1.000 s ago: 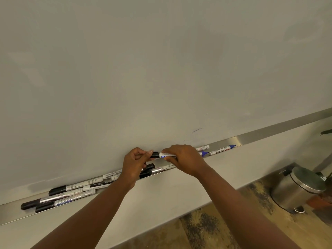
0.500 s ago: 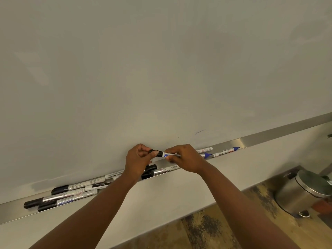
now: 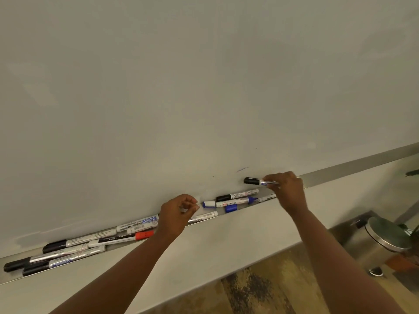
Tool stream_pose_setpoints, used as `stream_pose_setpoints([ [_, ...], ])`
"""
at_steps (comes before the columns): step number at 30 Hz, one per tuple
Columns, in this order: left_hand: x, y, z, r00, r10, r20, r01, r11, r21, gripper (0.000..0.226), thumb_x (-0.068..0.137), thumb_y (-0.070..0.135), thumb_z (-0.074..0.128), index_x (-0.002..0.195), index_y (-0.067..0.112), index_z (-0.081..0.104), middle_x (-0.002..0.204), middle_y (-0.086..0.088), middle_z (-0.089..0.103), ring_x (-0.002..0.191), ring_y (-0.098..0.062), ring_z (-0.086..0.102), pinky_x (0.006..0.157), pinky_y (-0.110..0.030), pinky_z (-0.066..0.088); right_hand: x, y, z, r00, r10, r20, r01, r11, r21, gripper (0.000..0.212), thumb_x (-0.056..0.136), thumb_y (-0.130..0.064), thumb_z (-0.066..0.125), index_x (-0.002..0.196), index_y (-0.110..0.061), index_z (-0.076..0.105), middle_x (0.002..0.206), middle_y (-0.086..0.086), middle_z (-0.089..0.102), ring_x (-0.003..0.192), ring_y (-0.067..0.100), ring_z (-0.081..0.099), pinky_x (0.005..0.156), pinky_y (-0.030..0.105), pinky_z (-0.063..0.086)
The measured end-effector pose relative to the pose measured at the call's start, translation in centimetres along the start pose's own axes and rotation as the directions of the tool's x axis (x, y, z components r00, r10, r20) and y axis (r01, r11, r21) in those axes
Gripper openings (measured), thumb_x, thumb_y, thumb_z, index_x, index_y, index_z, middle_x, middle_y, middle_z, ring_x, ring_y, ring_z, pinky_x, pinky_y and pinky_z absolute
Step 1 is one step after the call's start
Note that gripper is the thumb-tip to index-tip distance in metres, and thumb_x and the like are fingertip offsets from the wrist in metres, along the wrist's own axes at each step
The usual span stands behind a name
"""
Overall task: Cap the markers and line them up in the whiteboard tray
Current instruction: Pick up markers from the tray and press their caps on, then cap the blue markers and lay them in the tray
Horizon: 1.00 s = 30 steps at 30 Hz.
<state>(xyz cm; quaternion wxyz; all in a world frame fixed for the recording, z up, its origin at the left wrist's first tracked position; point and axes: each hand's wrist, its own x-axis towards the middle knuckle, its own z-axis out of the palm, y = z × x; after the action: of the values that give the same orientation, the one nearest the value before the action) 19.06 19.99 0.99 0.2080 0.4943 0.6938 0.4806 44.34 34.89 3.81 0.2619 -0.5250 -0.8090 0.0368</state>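
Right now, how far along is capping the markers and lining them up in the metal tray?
Done: black-capped markers lie roughly together at the tray's left. In hand: the right hand holds a black-capped marker; the left hand holds nothing. Left: a loose blue cap and scattered markers mid-tray.

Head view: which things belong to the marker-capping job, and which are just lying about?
Job:
- black-capped marker gripped by right hand
- left hand, holding nothing
- loose blue cap
- long metal whiteboard tray

Lying about:
- steel pedal bin
- plant leaf
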Motion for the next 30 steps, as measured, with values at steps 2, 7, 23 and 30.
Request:
stream_pose_setpoints([
  [2,0.3,0.0,0.4,1.0,0.021,0.0,-0.021,0.999,0.038,0.007,0.077,0.007,0.072,0.077,0.012,0.067,0.069,0.002,0.065,0.065,0.001,0.057,0.065,-0.018,0.047,0.4,2.0,-0.1,0.999,0.036,0.014,-0.035,0.997,-0.067,0.018,0.083,-0.013,0.064,0.098,-0.016,0.071,0.096,0.011,0.073,0.092,0.035,0.057,0.074,0.041,0.042],
  [7,1.0,-0.1,1.5,0.996,0.08,0.035,-0.085,0.979,0.185,0.004,0.08,0.009,0.069,0.083,0.011,0.072,0.078,0.003,0.067,0.07,-0.005,0.056,0.065,-0.006,0.039,0.8,4.9,1.3,0.992,0.101,0.074,-0.079,0.964,-0.252,0.021,0.09,-0.016,0.055,0.104,-0.022,0.068,0.099,0.007,0.071,0.098,0.031,0.055,0.071,0.035,0.039],
  [23,2.6,-1.2,4.1,0.956,0.192,0.223,-0.288,0.77,0.57,0.022,0.088,0.028,0.058,0.109,0.023,0.064,0.112,0.006,0.064,0.096,-0.015,0.061,0.069,-0.02,0.041,2.7,6.3,4.0,0.973,0.087,0.214,-0.085,0.996,-0.022,0.024,0.089,-0.014,0.055,0.107,-0.024,0.068,0.118,0.004,0.063,0.11,0.025,0.055,0.085,0.039,0.039],
  [30,3.2,-1.6,4.4,0.94,0.134,0.313,-0.326,0.616,0.717,0.026,0.092,0.031,0.051,0.116,0.024,0.057,0.116,0.004,0.06,0.099,-0.019,0.06,0.072,-0.03,0.048,2.5,3.6,3.2,0.973,-0.091,0.214,0.012,0.94,0.342,0.012,0.076,-0.008,0.072,0.087,-0.01,0.074,0.091,0.011,0.073,0.089,0.026,0.063,0.081,0.034,0.049],
])
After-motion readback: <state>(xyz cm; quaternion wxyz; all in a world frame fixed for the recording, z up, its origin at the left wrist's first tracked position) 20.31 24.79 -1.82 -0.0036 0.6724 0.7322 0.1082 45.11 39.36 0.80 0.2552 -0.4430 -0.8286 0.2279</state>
